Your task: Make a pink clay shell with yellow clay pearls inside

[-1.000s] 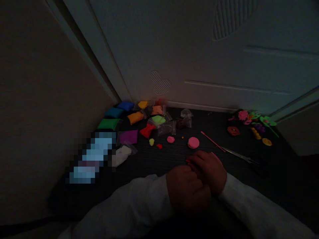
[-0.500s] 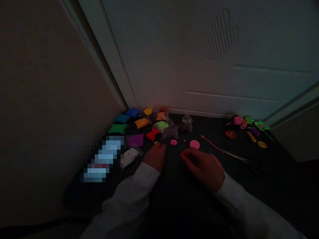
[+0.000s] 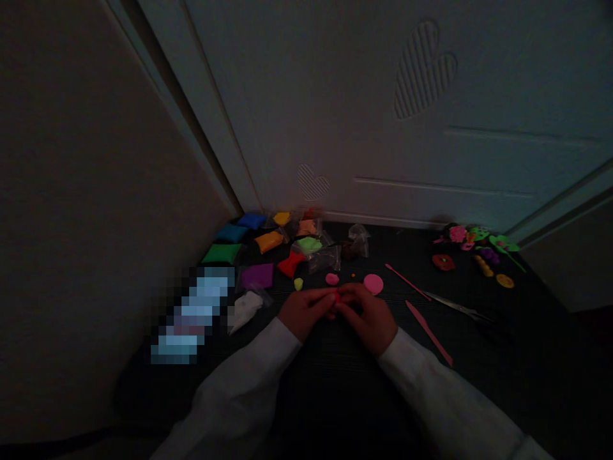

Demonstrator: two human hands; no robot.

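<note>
My left hand [image 3: 302,312] and my right hand [image 3: 371,318] meet over the dark table. Between their fingertips is a small piece of red modelling clay [image 3: 337,297], mostly hidden by the fingers; both hands are closed on it. Just beyond them lie a yellow-green clay lump [image 3: 298,284], a pink clay lump [image 3: 332,279], a tiny orange ball [image 3: 353,275] and a flat pink disc [image 3: 373,284]. To the right of my right hand are a pink knife-shaped tool [image 3: 430,333], a thin pink stick tool [image 3: 407,281] and scissors [image 3: 454,305].
Bags of coloured clay, among them a green one [image 3: 221,253], a purple one [image 3: 257,276] and a red one [image 3: 290,264], lie at back left. A pixelated bright screen [image 3: 196,313] is at left. Clay flowers [image 3: 458,234] lie far right. A white door [image 3: 335,115] stands behind.
My left hand has left the yellow-green lump and moved right. My right hand has come left with the red clay, so both now hold it; the knife-shaped tool is uncovered.
</note>
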